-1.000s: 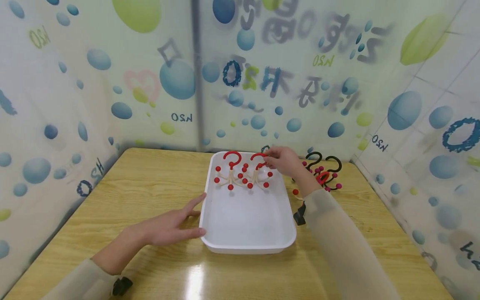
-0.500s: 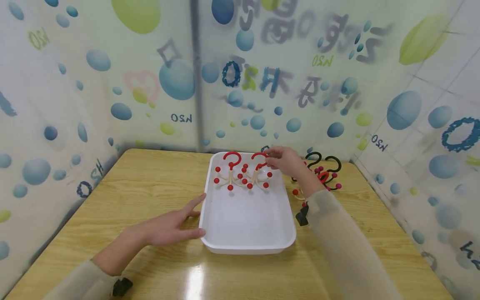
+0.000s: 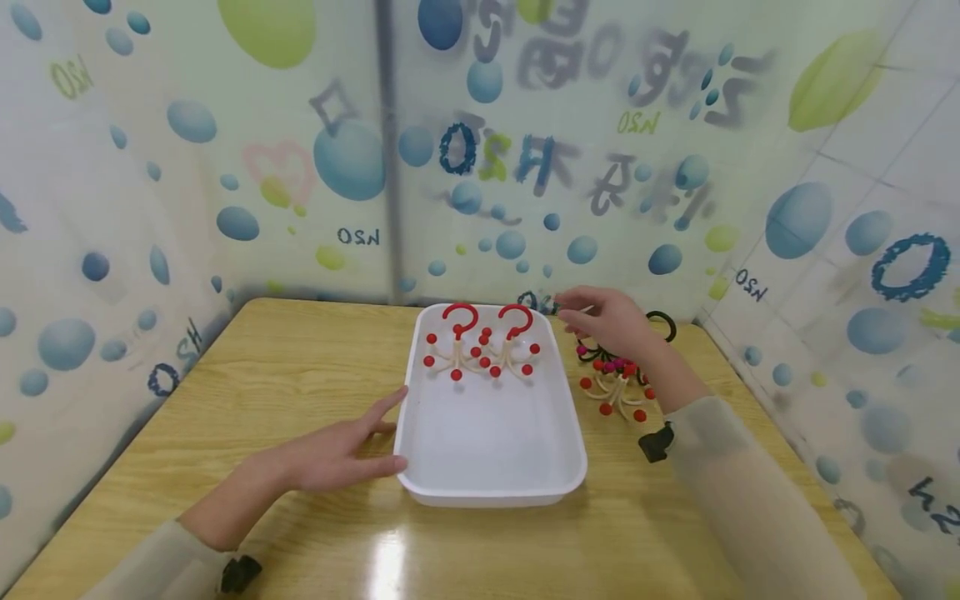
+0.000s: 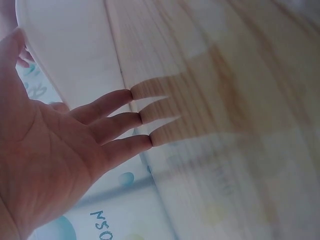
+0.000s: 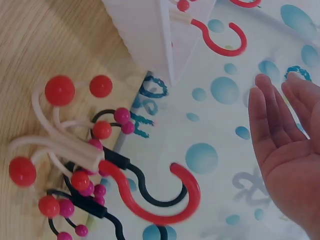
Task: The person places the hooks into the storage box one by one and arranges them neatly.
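In the head view, a white tray point(image 3: 495, 450) holds two hook-handled head massagers, a left one point(image 3: 458, 332) and a right one point(image 3: 513, 332). Both have red hooks and pale prongs tipped with red balls. My left hand point(image 3: 333, 454), fingers spread, touches the tray's left rim with thumb and fingertips. My right hand point(image 3: 611, 321) hovers right of the tray, holding nothing, its fingers fairly straight. Below it on the table stands another red-hooked massager point(image 5: 82, 150), with black massagers point(image 5: 120, 159) with pink balls behind it. My right hand partly hides this group in the head view.
The tray stands on a wooden table point(image 3: 315, 350) with its far end near the table's back edge. Patterned wall covering point(image 3: 300, 167) with blue and green dots closes in behind and at both sides.
My right hand has left the red hook of the right massager in the tray and moved right over the massagers on the table. My left hand stays at the tray rim.
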`<state>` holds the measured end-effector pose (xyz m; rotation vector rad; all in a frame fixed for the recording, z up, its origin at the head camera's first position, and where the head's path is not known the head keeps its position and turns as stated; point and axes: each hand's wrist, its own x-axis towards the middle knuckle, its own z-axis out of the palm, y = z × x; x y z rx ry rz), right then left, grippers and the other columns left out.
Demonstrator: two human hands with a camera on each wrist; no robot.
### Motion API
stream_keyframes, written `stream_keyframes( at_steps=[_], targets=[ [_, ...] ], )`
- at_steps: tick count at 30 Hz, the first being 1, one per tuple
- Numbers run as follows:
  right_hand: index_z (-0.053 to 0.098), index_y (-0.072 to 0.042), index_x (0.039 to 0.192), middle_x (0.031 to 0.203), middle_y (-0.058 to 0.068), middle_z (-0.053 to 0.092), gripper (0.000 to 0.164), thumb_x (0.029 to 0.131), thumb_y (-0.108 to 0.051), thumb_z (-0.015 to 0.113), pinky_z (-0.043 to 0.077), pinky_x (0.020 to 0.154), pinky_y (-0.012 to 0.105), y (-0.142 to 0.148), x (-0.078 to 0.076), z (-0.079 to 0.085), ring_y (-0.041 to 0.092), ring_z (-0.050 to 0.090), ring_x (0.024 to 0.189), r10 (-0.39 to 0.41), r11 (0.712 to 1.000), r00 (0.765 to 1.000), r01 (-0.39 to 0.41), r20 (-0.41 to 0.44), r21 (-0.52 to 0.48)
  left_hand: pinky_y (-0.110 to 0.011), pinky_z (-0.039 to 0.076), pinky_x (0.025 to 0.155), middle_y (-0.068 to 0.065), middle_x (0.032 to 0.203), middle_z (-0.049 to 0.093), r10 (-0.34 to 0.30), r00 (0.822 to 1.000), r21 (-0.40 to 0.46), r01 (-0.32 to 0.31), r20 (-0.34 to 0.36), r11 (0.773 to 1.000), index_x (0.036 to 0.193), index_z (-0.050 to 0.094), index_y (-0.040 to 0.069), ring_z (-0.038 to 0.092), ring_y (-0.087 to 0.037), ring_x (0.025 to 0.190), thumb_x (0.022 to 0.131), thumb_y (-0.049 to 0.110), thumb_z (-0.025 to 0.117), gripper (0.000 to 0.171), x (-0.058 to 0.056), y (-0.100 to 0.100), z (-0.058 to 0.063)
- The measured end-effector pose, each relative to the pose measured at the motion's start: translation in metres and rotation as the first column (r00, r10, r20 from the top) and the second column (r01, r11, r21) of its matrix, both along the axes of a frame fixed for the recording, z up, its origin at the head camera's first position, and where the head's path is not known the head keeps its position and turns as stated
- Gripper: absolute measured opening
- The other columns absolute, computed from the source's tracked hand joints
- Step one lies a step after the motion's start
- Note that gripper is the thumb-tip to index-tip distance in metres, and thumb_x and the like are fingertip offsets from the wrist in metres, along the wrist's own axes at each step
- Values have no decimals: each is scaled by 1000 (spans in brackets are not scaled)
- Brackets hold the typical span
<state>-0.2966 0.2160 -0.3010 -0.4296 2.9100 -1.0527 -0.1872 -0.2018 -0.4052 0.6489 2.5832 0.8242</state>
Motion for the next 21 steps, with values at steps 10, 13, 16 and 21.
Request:
stream_keyframes(
  at_steps=[10,13,16,21],
  targets=[
    [67,-21,130,116,5,72,37,102,-44,60,59,77,31,48,31,8,22,69,95,2,1000,998,-1,-66,8,-65,32,117,-9,152,53,-9,1000,6,9,0,1000,163,0,41,43,-38,145,94,68,57,94,0,0,0],
    [66,-20,131,116,7,73,40,103,-46,57,59,77,32,68,37,8,23,69,96,-13,999,997,16,-75,32,-65,32,116,-8,152,54,-9,1000,6,9,-1,1000,163,0,41,44,-37,145,94,68,57,94,0,0,-1],
    [65,-20,134,117,10,73,42,104,-48,54,58,75,32,89,39,3,22,69,95,-26,998,996,31,-84,58,-65,32,117,-8,151,54,-7,1000,6,7,1,1000,163,0,41,44,-37,144,94,68,57,94,-1,0,-1],
    [61,-18,141,126,17,69,45,105,-44,53,58,70,30,116,40,-14,19,70,92,-43,997,998,46,-51,69,-65,32,117,-9,152,54,-6,1000,7,6,0,1000,163,1,40,44,-37,144,94,67,57,93,-1,0,0]
  ],
)
